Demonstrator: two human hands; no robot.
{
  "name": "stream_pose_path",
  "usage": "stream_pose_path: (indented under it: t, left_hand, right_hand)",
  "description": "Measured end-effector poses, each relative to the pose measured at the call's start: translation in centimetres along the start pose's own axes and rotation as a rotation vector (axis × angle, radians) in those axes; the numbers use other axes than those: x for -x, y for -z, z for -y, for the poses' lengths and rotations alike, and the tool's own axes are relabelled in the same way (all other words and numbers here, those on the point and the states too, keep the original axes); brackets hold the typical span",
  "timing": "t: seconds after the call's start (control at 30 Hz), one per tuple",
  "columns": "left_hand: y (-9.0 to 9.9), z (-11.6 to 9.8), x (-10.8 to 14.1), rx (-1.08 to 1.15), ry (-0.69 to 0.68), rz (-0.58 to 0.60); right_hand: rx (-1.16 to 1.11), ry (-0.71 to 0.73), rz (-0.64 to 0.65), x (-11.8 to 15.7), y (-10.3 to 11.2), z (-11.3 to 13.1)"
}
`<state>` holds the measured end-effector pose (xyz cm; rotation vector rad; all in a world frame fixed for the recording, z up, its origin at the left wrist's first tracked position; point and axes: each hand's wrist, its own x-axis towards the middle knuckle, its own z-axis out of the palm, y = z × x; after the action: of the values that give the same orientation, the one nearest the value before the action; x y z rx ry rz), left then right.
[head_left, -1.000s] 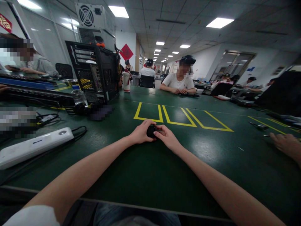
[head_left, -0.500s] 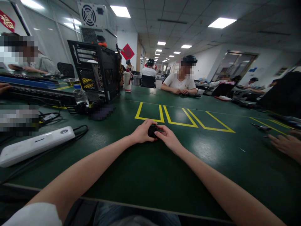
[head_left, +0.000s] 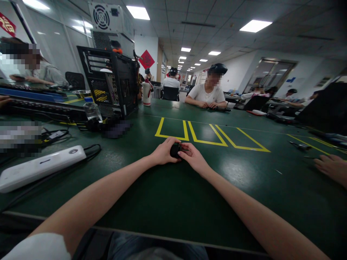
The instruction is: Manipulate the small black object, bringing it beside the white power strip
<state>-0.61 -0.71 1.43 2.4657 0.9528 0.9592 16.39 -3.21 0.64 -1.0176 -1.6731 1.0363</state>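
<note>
A small, dark, rounded object [head_left: 175,150] is held low over the green table [head_left: 173,195], just in front of the yellow tape outlines [head_left: 172,138]. My left hand [head_left: 163,151] wraps its thumb and fingers round the object from the left. From the right, my right hand [head_left: 193,156] grips the same object, its thumb and fingertips at the near right edge. What the object is cannot be made out, since fingers cover part of it.
At the left lie a white power strip [head_left: 43,168] with a black cable and an open black computer case [head_left: 108,83]. A white cup [head_left: 146,94] stands behind. Another person's hand [head_left: 332,168] rests at the right edge, near a small metal tool [head_left: 300,146]. A person [head_left: 207,94] sits opposite.
Both my hands stay on the dark object, almost unmoved. At the right edge, the other person's hand has shifted slightly to the right.
</note>
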Motion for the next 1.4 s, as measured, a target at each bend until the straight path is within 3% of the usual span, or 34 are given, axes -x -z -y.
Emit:
stream_pose_path:
  t: [0.63, 1.13, 1.4]
  left_hand:
    - [0.0, 0.2, 0.0, 0.0, -0.02, -0.006]
    - [-0.1, 0.3, -0.1, 0.011, -0.011, -0.013]
    - [0.0, 0.0, 0.0, 0.025, 0.002, -0.014]
  right_hand:
    - [-0.007, -0.003, 0.036, 0.3, -0.1, 0.6]
    - [0.176, 0.115, -0.056, 1.1, -1.0, 0.9]
    - [0.317, 0.282, -0.079, 1.5, -1.5, 1.4]
